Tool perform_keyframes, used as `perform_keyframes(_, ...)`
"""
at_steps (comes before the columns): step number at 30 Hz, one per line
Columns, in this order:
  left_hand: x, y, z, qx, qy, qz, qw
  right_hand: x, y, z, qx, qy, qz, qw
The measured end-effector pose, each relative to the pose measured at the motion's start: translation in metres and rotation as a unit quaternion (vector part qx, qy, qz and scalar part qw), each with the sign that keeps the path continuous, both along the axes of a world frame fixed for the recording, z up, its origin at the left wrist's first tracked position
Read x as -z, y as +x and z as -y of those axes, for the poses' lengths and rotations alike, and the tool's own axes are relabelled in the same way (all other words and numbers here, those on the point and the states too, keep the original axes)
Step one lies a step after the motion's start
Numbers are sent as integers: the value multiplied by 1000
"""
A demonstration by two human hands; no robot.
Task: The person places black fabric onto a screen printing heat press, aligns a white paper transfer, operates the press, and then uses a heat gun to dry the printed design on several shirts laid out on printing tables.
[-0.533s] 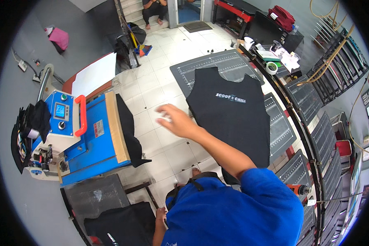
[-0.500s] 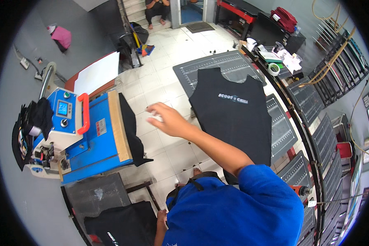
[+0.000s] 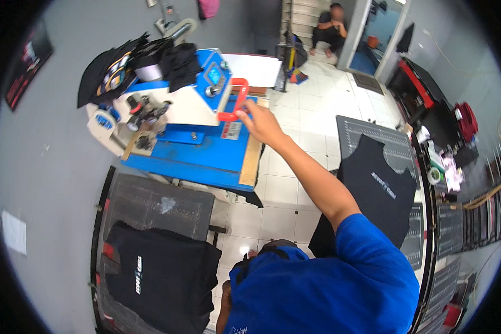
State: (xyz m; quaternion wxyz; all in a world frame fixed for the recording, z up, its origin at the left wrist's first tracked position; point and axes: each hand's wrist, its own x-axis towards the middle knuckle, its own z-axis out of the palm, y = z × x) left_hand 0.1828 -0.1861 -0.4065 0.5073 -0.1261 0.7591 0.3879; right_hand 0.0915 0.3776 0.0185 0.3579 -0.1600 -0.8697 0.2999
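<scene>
My right hand point(image 3: 260, 121) is at the red handle point(image 3: 240, 96) of a heat press, its fingers and thumb closing on the lower end. The press has a white and blue head with a small screen point(image 3: 214, 75) and knobs above a broad blue plate point(image 3: 206, 158). A dark fabric edge hangs out beneath that plate. My left arm point(image 3: 225, 306) hangs low beside my body, and its fingers are hidden. Left of it, a black shirt point(image 3: 161, 278) with a small light print lies on a dark board.
Another printed black shirt point(image 3: 378, 189) lies on a grey board point(image 3: 367, 128) at the right, along a rack of boards. Dark caps point(image 3: 114, 69) sit on the press. A white sheet point(image 3: 253, 69) lies behind it. A person point(image 3: 329, 30) squats by the far stairs.
My view has swung left toward the press. My right hand, open in the air before, has reached the red handle. The left arm stays low by my side.
</scene>
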Motion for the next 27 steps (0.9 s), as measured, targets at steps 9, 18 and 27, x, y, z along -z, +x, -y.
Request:
perform_keyframes(9,17,-1,17,-81,7,9,997,0,-52,10,19,183,-83,979)
perform_keyframes(18,24,-8,-3,-87,5,-17,996,26,-82,-1,64,184,-210,958)
perform_keyframes(27,-7,-39,-24,320,63,-191,926,49,-84,-23,65,238,-224,943)
